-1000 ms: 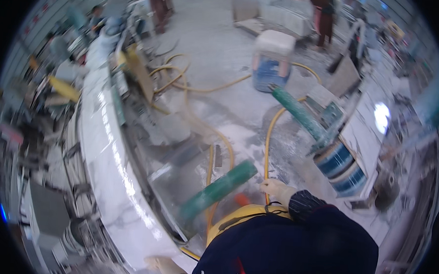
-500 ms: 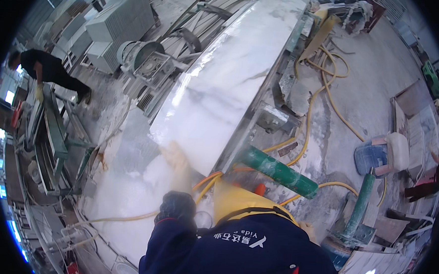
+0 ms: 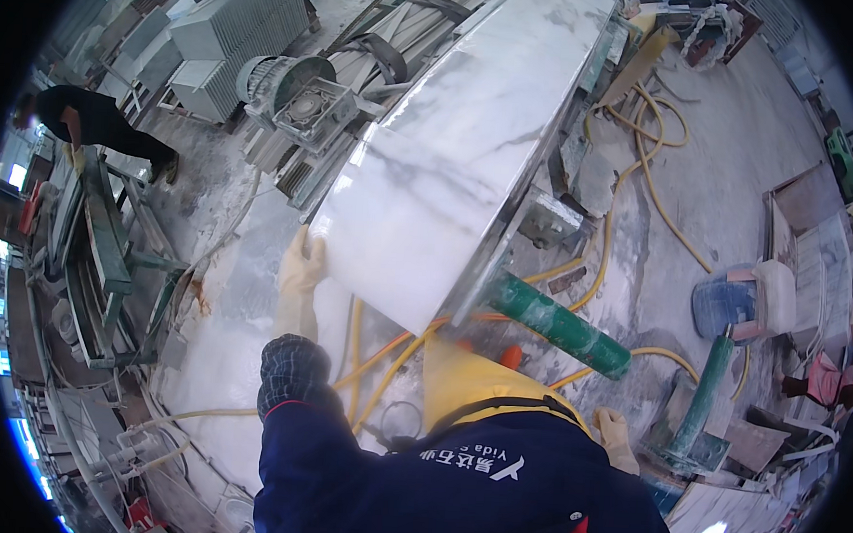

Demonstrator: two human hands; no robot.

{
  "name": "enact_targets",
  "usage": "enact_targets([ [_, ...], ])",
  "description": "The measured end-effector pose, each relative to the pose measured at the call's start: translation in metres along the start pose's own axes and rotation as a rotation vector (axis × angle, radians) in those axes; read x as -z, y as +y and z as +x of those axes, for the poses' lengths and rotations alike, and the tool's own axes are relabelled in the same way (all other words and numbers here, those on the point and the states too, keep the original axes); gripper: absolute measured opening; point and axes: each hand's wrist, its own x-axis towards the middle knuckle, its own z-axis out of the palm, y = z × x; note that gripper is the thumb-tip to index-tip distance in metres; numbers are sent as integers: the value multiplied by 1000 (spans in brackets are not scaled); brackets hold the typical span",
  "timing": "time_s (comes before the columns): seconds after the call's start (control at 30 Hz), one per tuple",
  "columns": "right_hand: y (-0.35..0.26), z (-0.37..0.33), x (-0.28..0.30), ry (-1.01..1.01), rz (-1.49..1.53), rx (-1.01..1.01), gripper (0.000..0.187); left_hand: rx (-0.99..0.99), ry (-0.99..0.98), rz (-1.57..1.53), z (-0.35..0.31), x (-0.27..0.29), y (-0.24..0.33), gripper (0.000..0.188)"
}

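A long white marble slab [image 3: 410, 203] with grey veins lies before me, its near end pointing toward my body. My left hand [image 3: 301, 268], in a pale rubber glove, is at the slab's near left corner. Its fingers are stretched out along the side edge and the thumb is apart from them, at the corner. My right hand [image 3: 613, 436], also gloved, hangs low beside my yellow apron [image 3: 478, 380]. Its fingers are partly hidden, and I cannot make out anything in it. A green cylinder [image 3: 563, 327] juts out to the right below the slab.
Yellow hoses [image 3: 600, 266] loop over the dusty floor at right. A blue plastic container [image 3: 723, 309] and a green post [image 3: 704, 402] stand there. At left are a motor [image 3: 287, 81], a green metal frame [image 3: 110, 240] and a bending person [image 3: 106, 129].
My left hand has moved left, off the slab's top, to its corner edge. More of my right hand shows beside the apron. The view has shifted slightly.
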Motion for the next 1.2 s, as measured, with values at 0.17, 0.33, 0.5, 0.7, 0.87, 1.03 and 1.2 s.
enact_targets([
  [0.17,-18,-21,-15,89,-172,-92,21,47,22,118,-6,11,6,68],
  [0.33,-6,-13,-13,7,-196,-106,24,118,119,49,-19,3,-19,73],
  [0.5,-13,-1,-23,329,-457,-18,28,461,384,-506,-52,-54,-21,77],
  [0.7,-154,5,-83,440,-130,413,35,573,124,-1004,-108,-97,46,63],
  [0.87,-276,16,-195,-180,73,566,39,702,160,-940,-111,-110,54,63],
  [1.03,-340,29,-301,-526,174,422,66,775,227,-999,-100,-148,13,55],
  [1.2,-356,67,-383,-534,49,313,56,627,160,-1138,-83,-152,-21,57],
])
